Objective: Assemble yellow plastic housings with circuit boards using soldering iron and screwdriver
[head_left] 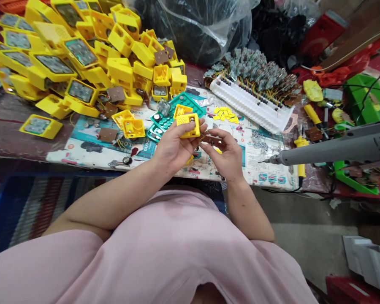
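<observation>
My left hand (176,144) holds a small yellow plastic housing (190,122), thumb on top and fingers beneath. Just to its right, the thumb and fingertips of my right hand (223,154) are pinched together by thin wires at the housing's edge; what they grip is too small to make out. Behind the housing lies a teal tray (185,101) with a round speaker and a grey part on it. Two open yellow shells (133,128) rest left of my left hand. Small yellow pieces (225,114) lie beyond my right hand.
A large heap of yellow housings (114,71) fills the back left. A white rack (250,103) with wired grey parts stands behind right. An electric screwdriver (329,145) reaches in from the right, near scattered screws (259,141). A green bin (370,99) sits far right.
</observation>
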### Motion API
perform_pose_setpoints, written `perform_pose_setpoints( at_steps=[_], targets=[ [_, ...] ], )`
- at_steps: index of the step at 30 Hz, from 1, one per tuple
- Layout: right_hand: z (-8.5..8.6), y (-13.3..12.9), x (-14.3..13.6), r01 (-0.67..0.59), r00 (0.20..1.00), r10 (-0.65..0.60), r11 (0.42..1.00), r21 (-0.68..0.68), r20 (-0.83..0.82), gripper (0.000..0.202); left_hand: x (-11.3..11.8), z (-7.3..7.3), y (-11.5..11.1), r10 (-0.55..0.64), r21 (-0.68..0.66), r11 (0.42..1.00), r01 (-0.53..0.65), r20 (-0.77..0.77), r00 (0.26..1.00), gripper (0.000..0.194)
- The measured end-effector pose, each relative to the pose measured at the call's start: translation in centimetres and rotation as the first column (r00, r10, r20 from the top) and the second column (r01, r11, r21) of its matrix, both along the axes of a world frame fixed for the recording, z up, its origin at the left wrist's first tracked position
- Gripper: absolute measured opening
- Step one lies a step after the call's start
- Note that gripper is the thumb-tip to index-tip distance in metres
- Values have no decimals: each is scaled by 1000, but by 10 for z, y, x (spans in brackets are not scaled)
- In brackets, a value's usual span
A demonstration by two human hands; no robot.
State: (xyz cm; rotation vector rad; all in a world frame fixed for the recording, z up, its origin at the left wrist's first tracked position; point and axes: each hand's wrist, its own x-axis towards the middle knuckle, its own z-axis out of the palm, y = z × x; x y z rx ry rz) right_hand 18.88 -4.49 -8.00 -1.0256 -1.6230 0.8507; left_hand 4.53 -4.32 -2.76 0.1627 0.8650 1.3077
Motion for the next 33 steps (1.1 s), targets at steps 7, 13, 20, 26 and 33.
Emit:
perform_pose_setpoints(
  at_steps=[7, 13, 20, 26, 33],
  targets=[
    [-12, 0, -3, 14, 1000, -14, 1000, 2, -24, 50, -5, 7, 6, 26, -44, 999, -26, 12, 1000, 12],
    [-7, -4, -4, 164, 986, -165, 983, 78, 8, 23, -8, 8, 9, 64, -70, 996, -62, 19, 998, 13],
    [-5, -4, 0, 172, 975, -186, 978, 118, 121, 22, -10, 1, 9, 70, -17, 997, -70, 9, 998, 10],
    [-3, -4, 0, 58, 995, -57, 998, -4, 82, 41, -9, 1, 9, 89, -32, 996, -87, 63, 994, 13],
    [-9, -4, -3, -79, 991, 54, 974, -211, -122, 36, -7, 3, 4, 3, -5, 1000, -3, 77, 997, 13]
  ],
)
